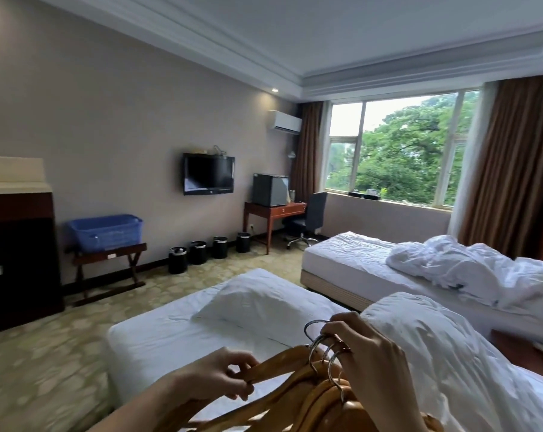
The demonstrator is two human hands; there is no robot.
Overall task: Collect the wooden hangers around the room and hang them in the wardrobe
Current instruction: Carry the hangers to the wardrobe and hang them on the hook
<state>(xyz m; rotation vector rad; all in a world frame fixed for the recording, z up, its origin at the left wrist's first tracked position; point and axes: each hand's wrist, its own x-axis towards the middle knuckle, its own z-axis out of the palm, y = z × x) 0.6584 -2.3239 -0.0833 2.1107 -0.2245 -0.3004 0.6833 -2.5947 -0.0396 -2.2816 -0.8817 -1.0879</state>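
- Together, the wooden hangers [298, 385] form one bundle held between both hands, low and close to the person, over the near edge of the near bed [170, 335].
- Their metal hooks [317, 339] stand up at the top of the bundle, with the right hand [368, 366] curled round them from the right. Its fingers are threaded through the loops and it grips them tightly.
- The left hand [223, 380] sits to the left of the bundle and slightly lower, pinching one wooden arm between thumb and fingers.
- The rest of the wood fans down and out below both hands. The blur makes counting hard, so it is perhaps four or five hangers.
- Just beyond the hands a white pillow [257, 304] lies on the near bed, and a bulky white duvet [450, 360] is heaped to the right of the right hand.
- Farther right of that hand, past the duvet, the corner of a dark wood nightstand [516, 347] shows.
- Beyond the right hand, the far bed [341, 254] carries crumpled white bedding [450, 266].
- Well ahead of the left hand, against the wall, a blue basket [105, 230] rests on a folding luggage rack [108, 260], with four black bins [178, 260] in a row on the carpet beside it.
- Far to the left of the left hand stands a dark cabinet [17, 263].
- On the wall ahead hangs a television [208, 173]. To its right a desk [274, 210] holds a small fridge [269, 190], with an office chair [310, 219] drawn up to it.
- Farthest from the hands is the window [404, 145], with brown curtains [513, 169] on both sides.
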